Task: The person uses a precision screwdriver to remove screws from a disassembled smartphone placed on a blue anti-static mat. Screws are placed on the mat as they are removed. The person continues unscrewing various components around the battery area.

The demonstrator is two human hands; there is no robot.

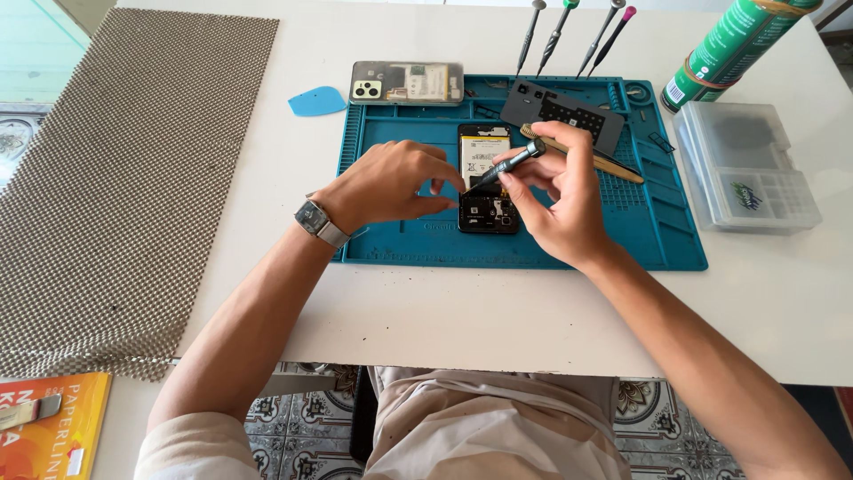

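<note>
Opened black smartphone with its back cover off [488, 178] lies on the teal silicone repair mat [675, 240], long axis running near-to-far, battery toward the far end, dark circuit area at the near end.

Right hand [560, 200] fingers pinch a slim dark precision screwdriver [506, 166]; the shaft slants down and left, tip at the phone's near-left part, just above the circuit area. Left hand [391, 185] sits on the phone's left edge, fingers curled, thumb and forefinger near the tip; whether they pinch anything I cannot tell. Both hands touch or nearly touch the phone; the right does the tool work and the left steadies.

A tan-handled brush-like tool [613, 165] lies under the right hand, pointing right. Dark grey plastic inner frame [562, 114] is far-right on the mat. Clear back cover with camera cut-outs [407, 83] sits at the far mat edge, with a blue plastic pick [316, 101] left of it. Four upright screwdrivers [573, 36] stand beyond. Clear plastic parts box [745, 169] is right of the mat, a green cylindrical can [733, 49] beyond it. Open room: mat's near strip and the bare white table [462, 320] nearer still.
</note>
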